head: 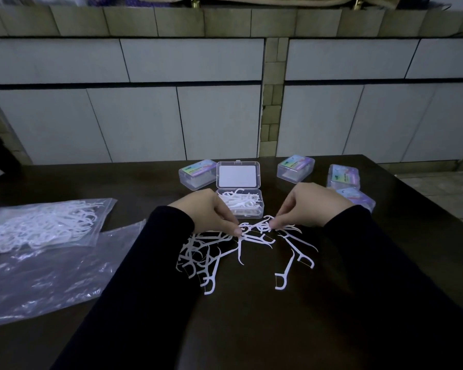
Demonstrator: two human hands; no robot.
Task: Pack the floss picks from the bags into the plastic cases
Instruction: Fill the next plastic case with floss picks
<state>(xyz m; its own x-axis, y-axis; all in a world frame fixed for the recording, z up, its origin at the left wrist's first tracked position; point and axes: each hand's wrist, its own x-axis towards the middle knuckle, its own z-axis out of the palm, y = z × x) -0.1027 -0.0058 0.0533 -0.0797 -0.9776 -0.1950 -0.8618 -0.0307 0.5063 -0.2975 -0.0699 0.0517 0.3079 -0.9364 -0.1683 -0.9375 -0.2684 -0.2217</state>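
White plastic floss picks (pixel 198 259) lie scattered in a loose tangle on the dark brown counter (pixel 251 329), between the person's two forearms and just in front of the open clear plastic case (pixel 239 202). That case sits at centre, lid tipped up and back, its tray partly filled with more picks. Left hand (pixel 206 209) reaches in from the lower left, dark sleeve to the wrist, palm down, fingers (pixel 237 231) curled and pinching at the top of the tangle. Right hand (pixel 310 202) mirrors it from the lower right, also sleeved in dark cloth, fingertips drawn together on a pick near the middle of the pile, close to the left fingertips. Both hands sit low, knuckles raised, wrists angled inward toward each other. A few single picks (pixel 292 265) lie apart to the right of the heap. To the left, a clear zip bag still full of picks (pixel 43 225) rests on the counter, overlapping a flat, crumpled clear plastic bag (pixel 51 276) nearer the person. Closed clear cases with coloured labels stand behind: one left of the open case (pixel 197 173), one to its right (pixel 296 168), two more stacked further right (pixel 345 178). Grey tiled wall (pixel 145 116) behind.
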